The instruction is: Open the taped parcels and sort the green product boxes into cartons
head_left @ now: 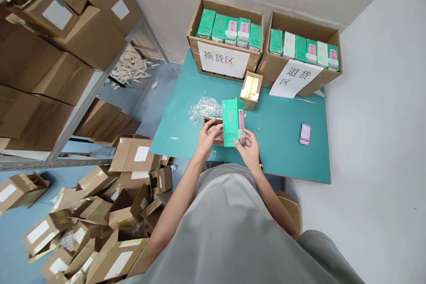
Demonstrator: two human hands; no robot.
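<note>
My right hand (248, 147) grips a green product box (230, 122) by its lower right corner, tilted so that a side with a pink picture shows. Below and to the left of it lies a small open cardboard box (218, 137), partly hidden by the green box and my hands. My left hand (208, 137) has its fingers curled over that cardboard box's left edge, with the fingertips close to the green box. Crumpled clear bubble wrap (204, 110) lies just beyond my left hand. A small taped cardboard box (251, 90) stands behind the green one.
Two large cartons with paper signs, the left carton (229, 58) and the right carton (266, 69), hold several green and white boxes at the back of the table (282, 142). Shelving (96, 84) with cartons stands left. Opened cardboard boxes (129, 208) litter the floor.
</note>
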